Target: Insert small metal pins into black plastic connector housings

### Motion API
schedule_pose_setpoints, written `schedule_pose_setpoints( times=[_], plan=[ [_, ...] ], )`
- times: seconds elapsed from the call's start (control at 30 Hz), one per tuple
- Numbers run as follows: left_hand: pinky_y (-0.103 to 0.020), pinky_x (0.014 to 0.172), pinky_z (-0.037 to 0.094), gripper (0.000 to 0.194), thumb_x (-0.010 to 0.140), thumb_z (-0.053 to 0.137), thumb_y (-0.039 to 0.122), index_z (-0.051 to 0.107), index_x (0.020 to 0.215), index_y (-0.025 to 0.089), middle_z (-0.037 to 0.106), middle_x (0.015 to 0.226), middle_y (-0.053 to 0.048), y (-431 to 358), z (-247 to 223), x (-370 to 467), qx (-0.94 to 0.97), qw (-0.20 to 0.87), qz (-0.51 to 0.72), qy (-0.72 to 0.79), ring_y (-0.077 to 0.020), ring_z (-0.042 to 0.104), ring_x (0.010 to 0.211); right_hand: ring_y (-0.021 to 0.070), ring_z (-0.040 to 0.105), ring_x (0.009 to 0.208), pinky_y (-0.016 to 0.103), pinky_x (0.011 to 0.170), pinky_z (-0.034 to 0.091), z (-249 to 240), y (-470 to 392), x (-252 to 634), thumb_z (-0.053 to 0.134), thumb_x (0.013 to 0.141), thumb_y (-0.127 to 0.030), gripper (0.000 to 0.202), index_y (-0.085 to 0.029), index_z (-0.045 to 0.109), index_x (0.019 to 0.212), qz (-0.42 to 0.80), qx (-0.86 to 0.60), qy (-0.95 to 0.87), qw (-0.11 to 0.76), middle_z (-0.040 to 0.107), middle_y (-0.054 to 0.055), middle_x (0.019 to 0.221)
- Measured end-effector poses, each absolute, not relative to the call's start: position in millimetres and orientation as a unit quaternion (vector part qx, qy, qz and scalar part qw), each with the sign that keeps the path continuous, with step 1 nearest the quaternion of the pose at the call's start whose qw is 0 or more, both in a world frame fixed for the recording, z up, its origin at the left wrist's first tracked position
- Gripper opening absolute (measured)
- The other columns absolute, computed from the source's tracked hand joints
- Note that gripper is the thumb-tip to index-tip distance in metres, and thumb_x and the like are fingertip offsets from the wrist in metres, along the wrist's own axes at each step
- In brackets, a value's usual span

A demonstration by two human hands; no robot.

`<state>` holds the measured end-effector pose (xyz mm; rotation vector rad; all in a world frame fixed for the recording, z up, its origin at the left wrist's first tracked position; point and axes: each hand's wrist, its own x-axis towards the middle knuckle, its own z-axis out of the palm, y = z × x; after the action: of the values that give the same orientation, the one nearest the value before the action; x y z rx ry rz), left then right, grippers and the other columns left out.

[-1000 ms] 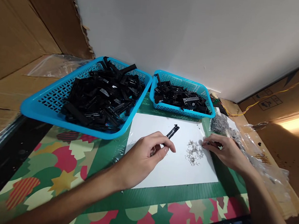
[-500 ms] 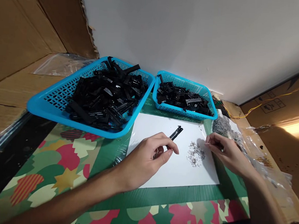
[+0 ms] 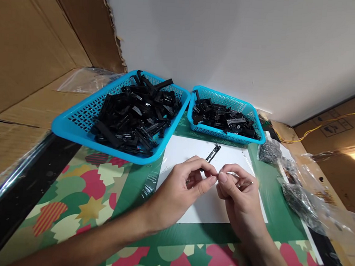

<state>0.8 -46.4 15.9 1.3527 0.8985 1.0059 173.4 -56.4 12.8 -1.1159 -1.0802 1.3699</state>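
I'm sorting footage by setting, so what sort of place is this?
Probably a small makeshift assembly workspace. Two blue baskets, the larger one and the smaller one, hold many black plastic parts; a bag of small metal bits lies nearby, with cardboard around.

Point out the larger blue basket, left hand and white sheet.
Larger blue basket (image 3: 61,126), head view: left corner of rim.
Left hand (image 3: 178,185), head view: back of hand.
White sheet (image 3: 206,213), head view: near front edge.

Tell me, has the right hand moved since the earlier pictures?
Yes, the right hand moved left, from the right edge of the white paper to the left hand.
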Motion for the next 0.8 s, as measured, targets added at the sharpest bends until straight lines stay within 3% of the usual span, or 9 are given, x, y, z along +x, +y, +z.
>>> schedule_pose_setpoints(
  times=[0.23,0.57,0.8],
  plan=[
    [-0.025,0.07,0.043,0.012,0.103,0.063,0.029,0.07,0.098,0.02,0.06,0.098,0.001,-49,18,-1,0.595,0.568,0.414,0.389,-0.0106,0.052,0.078,0.0094,0.03,0.055,0.026,0.053,0.025,10,-59,184,0.082,0.091,-0.035,0.015,-0.021,0.075,0.087,0.478,-0.489,-0.533,0.498,0.033,-0.008,0.056],
    [-0.024,0.07,0.042,0.012,0.107,0.057,0.028,0.069,0.105,0.023,0.055,0.1,0.003,-49,18,-8,0.682,0.491,0.372,0.393,-0.0083,0.049,0.074,0.0085,0.032,0.05,0.024,0.047,0.025,23,-62,187,0.08,0.091,-0.03,0.011,-0.021,0.079,0.084,0.348,-0.521,-0.629,0.46,0.035,-0.008,0.056],
    [-0.024,0.069,0.043,0.016,0.108,0.054,0.028,0.069,0.11,0.023,0.054,0.1,0.001,-50,24,-9,0.702,0.473,0.359,0.393,-0.0091,0.051,0.074,0.0082,0.032,0.048,0.023,0.045,0.026,17,-69,188,0.077,0.093,-0.023,0.002,-0.024,0.078,0.092,0.252,-0.523,-0.672,0.46,0.036,-0.009,0.057]
  ],
)
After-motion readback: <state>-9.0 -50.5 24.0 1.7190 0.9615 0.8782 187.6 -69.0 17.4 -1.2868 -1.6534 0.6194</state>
